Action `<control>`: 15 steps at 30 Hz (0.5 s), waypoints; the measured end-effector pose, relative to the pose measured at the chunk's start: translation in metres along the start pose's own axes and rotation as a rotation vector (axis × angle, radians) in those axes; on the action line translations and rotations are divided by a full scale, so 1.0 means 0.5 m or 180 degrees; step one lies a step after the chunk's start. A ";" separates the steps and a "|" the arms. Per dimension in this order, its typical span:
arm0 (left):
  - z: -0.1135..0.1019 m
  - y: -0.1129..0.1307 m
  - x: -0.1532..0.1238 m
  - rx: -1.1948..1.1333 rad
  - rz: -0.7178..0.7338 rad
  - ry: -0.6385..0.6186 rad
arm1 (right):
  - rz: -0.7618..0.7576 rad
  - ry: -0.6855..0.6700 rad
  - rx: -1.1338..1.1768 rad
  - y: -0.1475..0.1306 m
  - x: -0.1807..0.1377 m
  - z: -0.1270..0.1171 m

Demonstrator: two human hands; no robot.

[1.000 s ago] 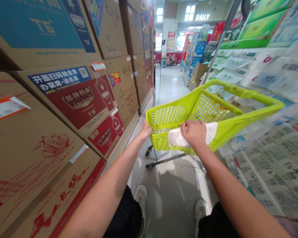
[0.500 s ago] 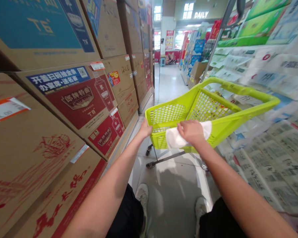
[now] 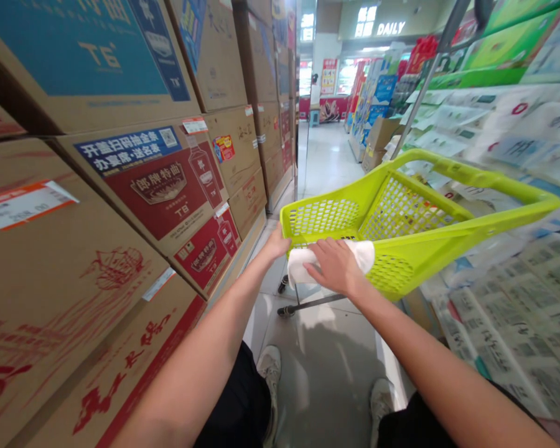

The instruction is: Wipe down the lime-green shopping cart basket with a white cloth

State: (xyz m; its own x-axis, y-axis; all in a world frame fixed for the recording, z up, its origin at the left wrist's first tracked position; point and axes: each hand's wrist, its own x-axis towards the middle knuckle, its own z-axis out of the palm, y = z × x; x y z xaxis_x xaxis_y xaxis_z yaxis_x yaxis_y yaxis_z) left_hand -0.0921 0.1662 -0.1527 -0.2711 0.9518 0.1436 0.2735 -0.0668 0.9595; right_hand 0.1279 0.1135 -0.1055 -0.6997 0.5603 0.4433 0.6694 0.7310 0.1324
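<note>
White cloth [image 3: 364,255], clasped by right grip [image 3: 335,264], drapes over the latticed plastic cart [image 3: 422,252] that left grip [image 3: 278,241] holds.

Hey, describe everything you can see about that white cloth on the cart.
The white cloth looks like soft, plain fabric with no visible print. It lies crumpled along the near top edge of the yellow-green cart, close to the basket's left end in the picture, and hangs over the outside. The right hand covers its middle, leaving both ends showing; what lies beneath the hand is hidden.
</note>
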 end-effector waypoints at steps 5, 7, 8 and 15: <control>-0.042 0.015 0.004 -0.0317 -0.0178 -0.0346 | 0.1322 -0.0266 -0.0663 0.159 -0.027 -0.048; -0.048 0.015 0.007 -0.0367 -0.0309 -0.0243 | 0.1759 -0.0157 -0.0922 0.214 -0.045 -0.071; -0.047 0.013 0.008 -0.0382 -0.0339 -0.0187 | 0.1827 -0.0100 -0.0990 0.230 -0.051 -0.079; -0.003 0.011 -0.005 -0.0696 -0.0212 0.0231 | 0.0925 0.0006 -0.0563 0.140 -0.040 -0.045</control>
State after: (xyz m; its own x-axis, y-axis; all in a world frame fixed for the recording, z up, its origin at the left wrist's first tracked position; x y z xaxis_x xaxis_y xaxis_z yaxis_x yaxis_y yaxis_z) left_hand -0.0915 0.1631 -0.1475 -0.3496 0.9328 0.0876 0.0485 -0.0754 0.9960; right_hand 0.1946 0.1447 -0.0853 -0.4728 0.7346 0.4866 0.8739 0.4618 0.1519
